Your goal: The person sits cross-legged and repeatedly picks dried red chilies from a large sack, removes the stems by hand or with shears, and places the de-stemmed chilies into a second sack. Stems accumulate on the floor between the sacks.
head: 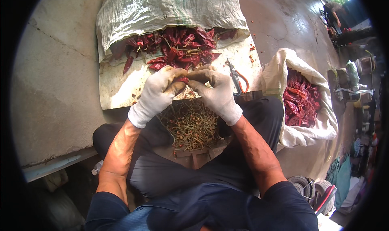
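Observation:
My left hand (162,86), in a white work glove with stained fingers, grips a dried red chilli pepper (182,79). My right hand (214,88), gloved the same way, meets it from the other side, its thumb and fingertips at the pod's end. Fingers cover most of that pepper. Just beyond both hands, a heap of dried red chillies (182,47) spills from a white woven sack (173,9) onto a pale board (121,85). Below my hands, between my legs, lies a pile of chilli stems (191,124).
Scissors with orange-and-grey handles (237,77) lie on the board, right of my right hand. An open white sack (328,121) with red chilli pods (301,100) stands at the right. Wheels (304,187) are at lower right. Another person (332,13) is far off at upper right.

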Motion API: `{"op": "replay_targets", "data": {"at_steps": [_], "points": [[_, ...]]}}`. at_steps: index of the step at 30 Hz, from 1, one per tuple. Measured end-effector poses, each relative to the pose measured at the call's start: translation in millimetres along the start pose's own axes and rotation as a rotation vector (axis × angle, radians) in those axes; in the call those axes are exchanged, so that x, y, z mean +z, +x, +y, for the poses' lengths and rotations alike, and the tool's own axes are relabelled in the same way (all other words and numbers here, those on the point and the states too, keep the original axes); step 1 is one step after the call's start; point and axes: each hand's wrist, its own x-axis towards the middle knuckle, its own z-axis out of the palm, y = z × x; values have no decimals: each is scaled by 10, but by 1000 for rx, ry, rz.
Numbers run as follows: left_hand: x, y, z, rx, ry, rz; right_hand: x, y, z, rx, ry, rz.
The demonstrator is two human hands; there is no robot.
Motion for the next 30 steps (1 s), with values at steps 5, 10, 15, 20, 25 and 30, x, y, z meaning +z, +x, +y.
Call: {"op": "replay_targets", "data": {"at_steps": [5, 10, 15, 20, 25, 30], "points": [[68, -7, -75, 236, 147, 48, -69, -14, 82, 355, 284, -94], [33, -12, -118, 316, 237, 0, 19, -83, 214, 518, 814, -107], [-40, -28, -166, 448, 204, 94, 114, -80, 274, 402, 1142, -181], [-64, -32, -217, 471, 208, 194, -81, -9, 116, 448, 733, -148], [-43, -14, -248, 509, 160, 188, -33, -69, -63, 297, 424, -49], [-29, -13, -230, 429, 114, 131, -19, -92, -79, 44, 103, -12]]}}
